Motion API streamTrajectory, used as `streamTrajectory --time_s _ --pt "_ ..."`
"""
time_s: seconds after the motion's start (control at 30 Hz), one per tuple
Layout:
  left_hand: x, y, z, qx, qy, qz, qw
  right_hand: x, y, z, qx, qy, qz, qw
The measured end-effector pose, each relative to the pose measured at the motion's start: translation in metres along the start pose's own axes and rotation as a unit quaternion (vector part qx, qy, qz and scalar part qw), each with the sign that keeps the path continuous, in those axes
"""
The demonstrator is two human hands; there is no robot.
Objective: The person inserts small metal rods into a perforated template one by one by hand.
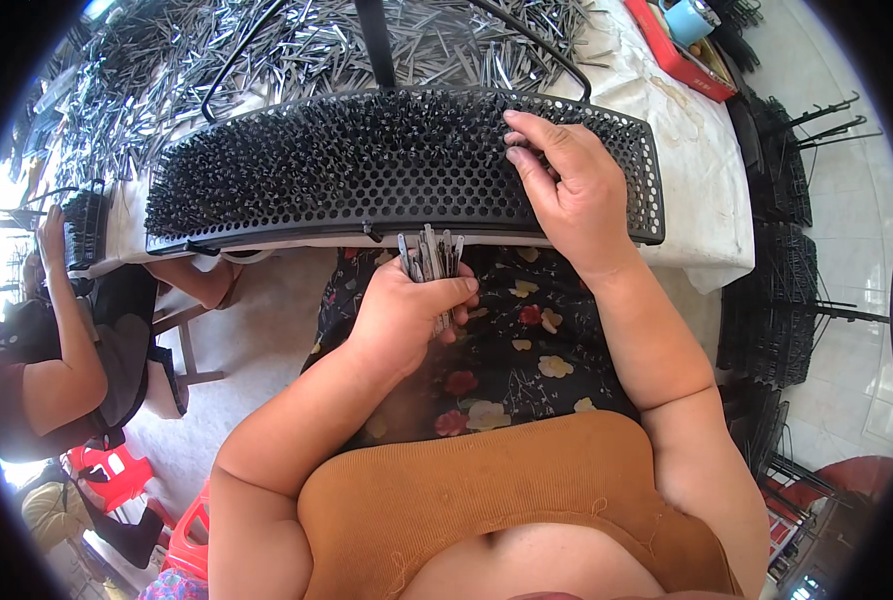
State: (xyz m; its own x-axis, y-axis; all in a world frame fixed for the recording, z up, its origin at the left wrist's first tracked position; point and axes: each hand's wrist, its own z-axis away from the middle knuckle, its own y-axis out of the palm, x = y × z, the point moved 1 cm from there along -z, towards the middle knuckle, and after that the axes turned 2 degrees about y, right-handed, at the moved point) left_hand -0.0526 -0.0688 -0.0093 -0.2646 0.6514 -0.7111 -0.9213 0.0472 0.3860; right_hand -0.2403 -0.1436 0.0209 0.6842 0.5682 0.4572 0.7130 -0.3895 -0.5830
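Head view: we're clenching strips (pixel 430 254) in our left hand (pixel 399 306), spillable if loosened, our right hand (pixel 575 185) curled at one o'clock, pinch unclear.

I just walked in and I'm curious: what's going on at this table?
A person's left hand holds a bunch of thin strips just in front of a curved black rack full of holes. The right hand is over the rack's right part; whether it pinches a strip is hard to tell. Dark pieces crowd much of the rack, while holes along the front and right end are bare. Behind it lies a heap of loose strips.
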Motion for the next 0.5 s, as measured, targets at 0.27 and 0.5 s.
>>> streamTrajectory --time_s 0.27,0.5 --pt "0.001 0.0 0.0001 0.003 -0.001 -0.007 1.0 -0.006 -0.0042 -0.0018 0.0 -0.053 0.024 0.998" --pt "0.0036 -0.0017 -0.0018 0.006 -0.001 0.005 1.0 -0.0096 -0.0048 -0.0047 0.038 -0.058 0.037 0.997"
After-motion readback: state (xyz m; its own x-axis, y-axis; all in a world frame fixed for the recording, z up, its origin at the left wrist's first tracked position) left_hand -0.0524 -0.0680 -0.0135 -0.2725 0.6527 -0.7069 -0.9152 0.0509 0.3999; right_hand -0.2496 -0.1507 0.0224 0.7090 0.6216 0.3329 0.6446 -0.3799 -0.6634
